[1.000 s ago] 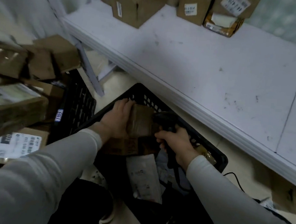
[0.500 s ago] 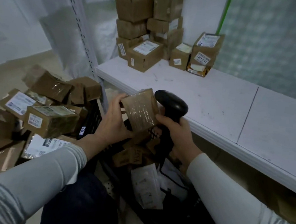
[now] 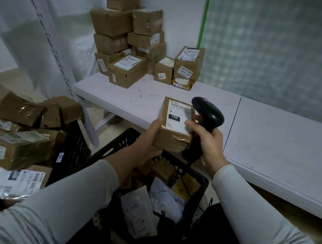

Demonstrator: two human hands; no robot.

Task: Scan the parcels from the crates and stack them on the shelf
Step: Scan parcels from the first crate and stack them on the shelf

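A small brown parcel (image 3: 175, 131), its white label printed "150" in a black box, was held above the far rim of the black crate (image 3: 201, 181). The left hand (image 3: 150, 138) gripped it from beneath. The right hand (image 3: 208, 144) was curled round a black barcode scanner (image 3: 208, 111) beside it, one fingertip on the label. Beyond the crate ran a white shelf (image 3: 263, 135) with open room along its near edge, and stacked cardboard parcels (image 3: 128, 46) stood farther back. More labelled parcels (image 3: 16, 147) lay left of the crate.
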